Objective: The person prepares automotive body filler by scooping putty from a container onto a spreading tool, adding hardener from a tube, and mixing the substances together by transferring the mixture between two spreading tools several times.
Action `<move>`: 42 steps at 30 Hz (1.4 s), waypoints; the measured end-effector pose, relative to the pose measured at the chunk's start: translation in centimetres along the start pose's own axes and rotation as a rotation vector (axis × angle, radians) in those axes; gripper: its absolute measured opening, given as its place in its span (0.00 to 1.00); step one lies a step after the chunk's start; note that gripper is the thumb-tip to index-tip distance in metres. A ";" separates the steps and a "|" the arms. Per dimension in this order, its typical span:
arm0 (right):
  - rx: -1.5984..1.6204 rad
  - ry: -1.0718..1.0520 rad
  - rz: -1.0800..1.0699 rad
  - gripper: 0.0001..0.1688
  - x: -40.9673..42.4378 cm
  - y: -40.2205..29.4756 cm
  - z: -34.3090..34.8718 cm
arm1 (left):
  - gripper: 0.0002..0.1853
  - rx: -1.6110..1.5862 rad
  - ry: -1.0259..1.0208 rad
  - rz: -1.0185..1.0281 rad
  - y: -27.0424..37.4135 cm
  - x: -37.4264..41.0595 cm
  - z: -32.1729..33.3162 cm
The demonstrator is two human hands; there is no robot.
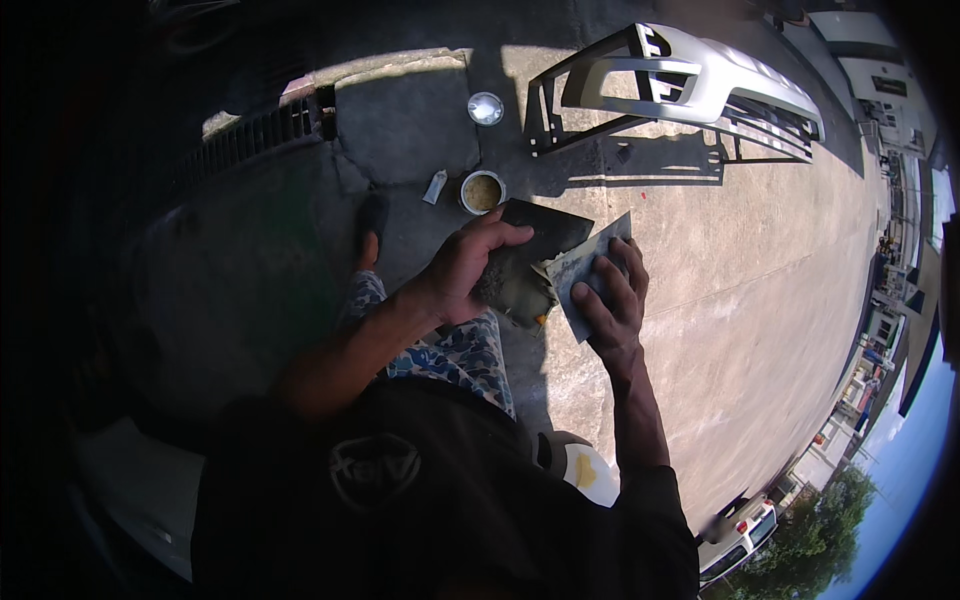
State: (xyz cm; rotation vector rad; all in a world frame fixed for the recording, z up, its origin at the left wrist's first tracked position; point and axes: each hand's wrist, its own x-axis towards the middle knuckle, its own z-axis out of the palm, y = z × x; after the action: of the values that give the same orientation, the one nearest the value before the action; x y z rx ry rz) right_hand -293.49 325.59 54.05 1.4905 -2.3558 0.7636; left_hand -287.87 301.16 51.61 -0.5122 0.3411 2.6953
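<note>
My left hand [463,262] holds a dark, flat, stained board [551,225], with the thumb lying across its face. In my right hand [616,304] is a thin grey filler spreader [596,255], the fingers spread over its flat side. The edge of the spreader meets the board's right side, and a little pale paste shows there. Just beyond my left hand, an open round can [482,193] of tan paste stands on the concrete. A small pale tube [435,187] lies beside it. Farther off rests a shiny round lid [485,109].
A silver car bumper [709,90] sits on a black metal stand [551,124] ahead to the right. A drain grate [247,142] runs along the shaded left side. By my right side is a white panel with a yellowish patch [589,474]. A white vehicle [739,544] stands behind.
</note>
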 end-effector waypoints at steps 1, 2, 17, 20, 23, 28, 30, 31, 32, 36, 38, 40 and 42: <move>-0.001 -0.055 -0.039 0.32 0.7 -0.2 -1.2 | 0.18 0.013 0.006 0.005 0.5 -1.2 0.5; -0.001 -0.110 -0.080 0.33 1.4 -0.3 -2.4 | 0.17 0.025 0.014 0.013 1.0 -2.4 0.9; 0.138 -0.351 -0.378 0.27 25.8 -15.9 5.2 | 0.20 0.896 0.446 0.839 15.5 -18.0 -0.4; 0.111 -0.375 -0.513 0.27 29.5 -19.0 8.0 | 0.18 0.890 0.590 1.031 19.5 -22.4 -2.8; 0.226 -0.344 -0.596 0.30 34.0 -21.9 11.0 | 0.17 0.254 0.535 1.195 24.7 -28.2 -4.8; 0.745 -0.236 -0.700 0.41 38.2 -29.7 17.5 | 0.16 0.110 0.458 1.022 28.4 -35.4 -7.2; 0.870 -0.204 -0.726 0.46 38.5 -32.4 20.5 | 0.16 -0.079 0.391 1.034 27.8 -37.5 -7.3; 0.861 -0.254 -0.718 0.46 39.0 -32.8 21.6 | 0.16 -0.169 0.352 1.042 27.3 -38.5 -7.2; 0.852 -0.304 -0.710 0.46 39.6 -32.7 22.6 | 0.17 -0.122 0.412 1.154 26.8 -39.9 -7.1; 0.570 -0.515 -0.906 0.45 43.8 -31.2 25.6 | 0.16 -0.057 0.568 1.278 26.6 -45.1 -9.2; 0.558 -0.582 -0.927 0.45 45.7 -33.5 25.5 | 0.16 0.135 0.775 1.393 27.0 -47.2 -10.9; 0.549 -0.478 -1.001 0.44 47.8 -37.2 25.4 | 0.16 0.310 0.918 1.481 27.9 -48.1 -11.7; 0.390 -0.561 -1.124 0.41 49.3 -40.5 26.5 | 0.17 0.486 1.013 1.543 29.3 -49.0 -12.0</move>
State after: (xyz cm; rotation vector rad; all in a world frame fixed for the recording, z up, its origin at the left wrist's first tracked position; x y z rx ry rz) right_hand -277.47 259.69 67.20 3.0160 -1.1748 0.5097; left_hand -253.67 255.78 64.89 -2.0358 2.3863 2.9089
